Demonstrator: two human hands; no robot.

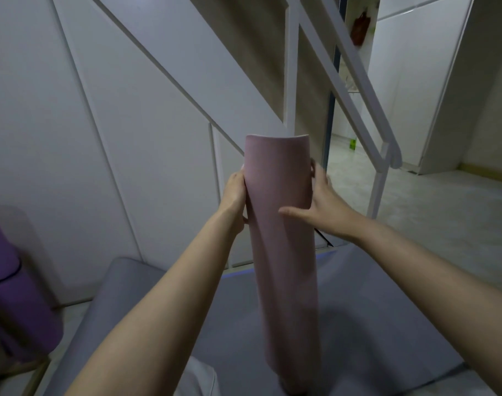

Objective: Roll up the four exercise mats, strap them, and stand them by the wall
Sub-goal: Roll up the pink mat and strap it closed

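A rolled pink mat (pixel 284 241) stands upright in the middle of the view, its lower end near the floor. My left hand (pixel 235 200) grips its left side near the top, fingers wrapped behind it. My right hand (pixel 315 205) holds the right side, thumb across the front and fingers round the back. No strap shows on the pink roll. A grey mat (pixel 244 318) lies flat on the floor beneath. A rolled purple mat (pixel 12 304) leans at the far left against the white wall, with a dark strap around it.
White panelled wall (pixel 107 115) under the staircase runs ahead and left. A white stair railing (pixel 358 104) slants down on the right. Pale tiled floor (pixel 444 218) opens to the right toward white cupboards.
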